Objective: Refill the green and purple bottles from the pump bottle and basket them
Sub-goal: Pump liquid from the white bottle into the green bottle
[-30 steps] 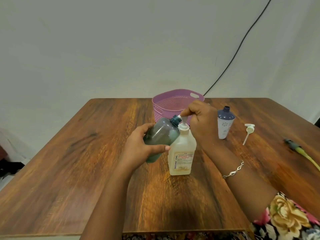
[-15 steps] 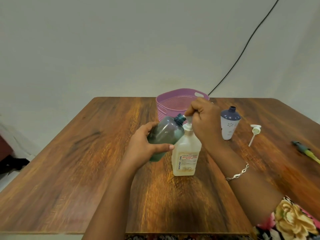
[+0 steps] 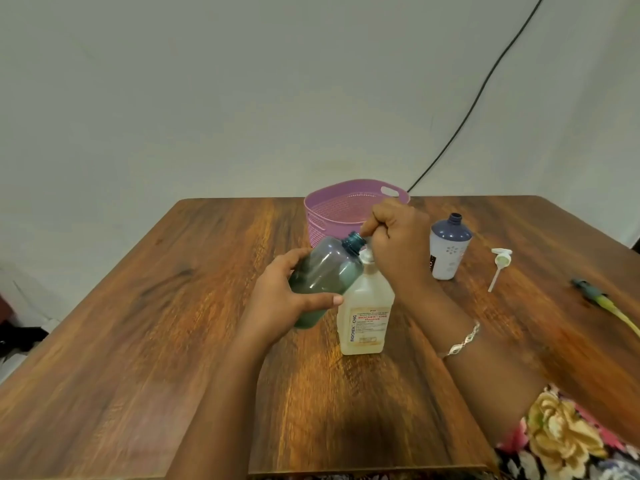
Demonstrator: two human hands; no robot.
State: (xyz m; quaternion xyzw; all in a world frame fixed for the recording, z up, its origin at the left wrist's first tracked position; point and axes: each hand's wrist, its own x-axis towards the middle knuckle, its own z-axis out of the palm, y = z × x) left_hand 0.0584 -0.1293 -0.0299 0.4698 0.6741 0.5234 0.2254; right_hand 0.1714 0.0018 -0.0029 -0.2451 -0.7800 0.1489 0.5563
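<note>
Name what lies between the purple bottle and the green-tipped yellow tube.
A white pump head lies there, beside the purple bottle, in the head view.

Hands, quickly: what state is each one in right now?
Left hand: grips the green bottle, tilted.
Right hand: curled over the top of the pump bottle.

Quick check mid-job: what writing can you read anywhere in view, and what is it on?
"BIOCHEK CHG": red, on the front label of the pump bottle.
"BIOCHEK CHG": dark, running up that label's left side.
Other lines on that label: too small to read.
The purple bottle: dotted motif and a dark mark, no legible letters.
</note>
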